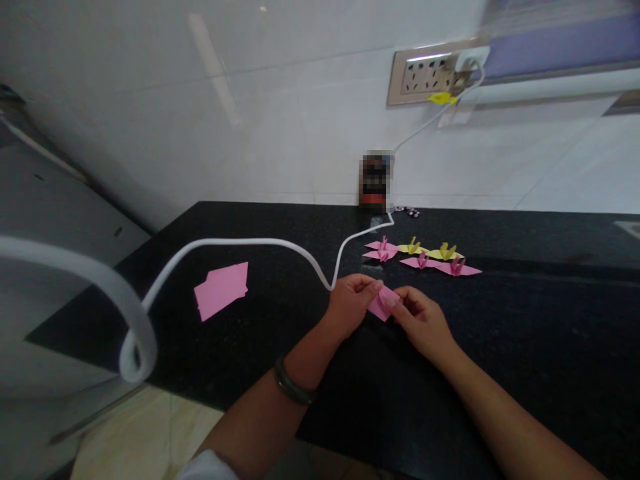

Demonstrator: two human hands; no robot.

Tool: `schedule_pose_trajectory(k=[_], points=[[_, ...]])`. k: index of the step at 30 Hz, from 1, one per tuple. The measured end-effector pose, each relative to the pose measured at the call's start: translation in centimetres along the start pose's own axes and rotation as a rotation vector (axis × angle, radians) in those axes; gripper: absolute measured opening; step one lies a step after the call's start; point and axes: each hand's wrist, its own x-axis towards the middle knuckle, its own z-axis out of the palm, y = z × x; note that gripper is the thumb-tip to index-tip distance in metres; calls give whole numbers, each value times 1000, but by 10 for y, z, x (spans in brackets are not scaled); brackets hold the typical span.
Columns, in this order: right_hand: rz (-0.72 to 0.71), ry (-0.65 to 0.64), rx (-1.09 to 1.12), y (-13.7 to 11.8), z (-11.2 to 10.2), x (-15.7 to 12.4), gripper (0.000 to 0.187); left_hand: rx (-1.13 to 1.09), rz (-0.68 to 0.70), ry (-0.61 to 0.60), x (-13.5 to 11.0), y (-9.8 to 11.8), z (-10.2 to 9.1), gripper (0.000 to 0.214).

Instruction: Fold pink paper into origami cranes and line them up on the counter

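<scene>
A small folded piece of pink origami paper (384, 305) is held between both hands above the black counter. My left hand (353, 300) pinches its upper left side, thumb on top. On its right side, my right hand (423, 320) grips the paper between thumb and curled fingers. Just beyond the hands lies a group of folded paper cranes, some pink (457, 268) and some yellow (447, 252). Off to the left rests a loose stack of pink paper sheets (223, 290).
A white cable (260, 242) loops across the left foreground and passes close to my left hand. A phone-like device with a blurred screen (375, 180) leans against the tiled wall. Above it is a wall socket (425, 75) with a plugged-in charger. The black counter (540, 333) extends right.
</scene>
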Motion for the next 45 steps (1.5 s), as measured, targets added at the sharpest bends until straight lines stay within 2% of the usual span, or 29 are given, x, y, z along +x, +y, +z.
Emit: schedule_pose_trajectory(k=[14, 17, 21, 24, 30, 37, 40, 42, 45], points=[[30, -146, 6, 1, -3, 0, 21, 28, 29, 22, -2, -3, 0, 23], [25, -151, 20, 2, -4, 0, 22, 33, 10, -42, -3, -2, 0, 25], [25, -126, 32, 2, -5, 0, 21, 161, 32, -125, -5, -2, -1, 28], [20, -141, 18, 1, -6, 0, 21, 236, 67, -112, -6, -5, -1, 26], [20, -177, 30, 1, -6, -1, 20, 218, 82, -66, -6, -4, 1, 32], [65, -151, 67, 0, -7, -2, 19, 165, 79, -106, -5, -2, 1, 27], [72, -162, 49, 1, -7, -1, 17, 109, 87, -69, -4, -4, 0, 24], [75, -116, 65, 2, -7, 1, 19, 91, 92, -40, -4, -5, 1, 22], [104, 22, 131, 4, -8, 3, 20, 37, 22, -56, -4, -5, 2, 22]])
